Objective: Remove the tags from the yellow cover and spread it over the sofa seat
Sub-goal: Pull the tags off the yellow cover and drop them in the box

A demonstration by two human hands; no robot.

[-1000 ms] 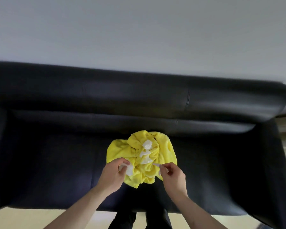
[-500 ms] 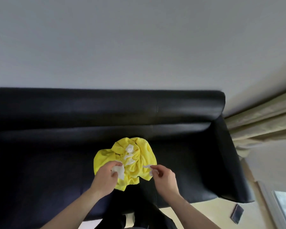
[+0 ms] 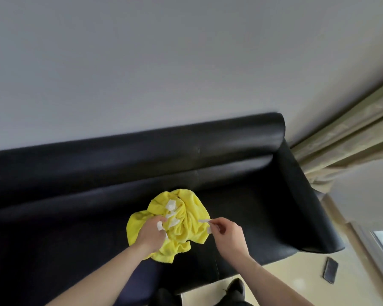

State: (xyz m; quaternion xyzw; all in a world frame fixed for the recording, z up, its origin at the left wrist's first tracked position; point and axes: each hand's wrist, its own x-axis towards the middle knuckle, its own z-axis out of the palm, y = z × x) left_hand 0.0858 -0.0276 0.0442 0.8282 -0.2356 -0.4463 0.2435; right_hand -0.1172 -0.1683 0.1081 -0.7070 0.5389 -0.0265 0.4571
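Grey wall [image 3: 142, 62] fills the upper half of my view, and below it a black sofa [image 3: 241, 155] runs across from the left edge to its right armrest. On the sofa seat [image 3: 64, 228], near the middle of my view, sits the cover [image 3: 190, 219], a yellow cloth bunched into a crumpled heap, not spread at all. Several white tags [image 3: 171, 205] show among its folds near the top and centre of the heap. My left hand [image 3: 152, 234] rests on the left part of the cover, its fingers curled into the cloth and around a white tag there. My right hand [image 3: 227, 235] is raised just beside the cover's right edge, thumb and forefinger pinching a thin white strip [image 3: 204, 221] that points back toward the cloth; whether the strip is attached to the cover I cannot tell. A second bit of white shows under that hand against the cloth's edge. Both forearms come up from the bottom of the frame. To the right of the sofa hang beige curtains [image 3: 352, 138], and a dark flat object [image 3: 330, 270] lies on the pale floor [image 3: 296, 281] beyond the armrest. My dark shoe [image 3: 236, 288] shows by the sofa's front edge.
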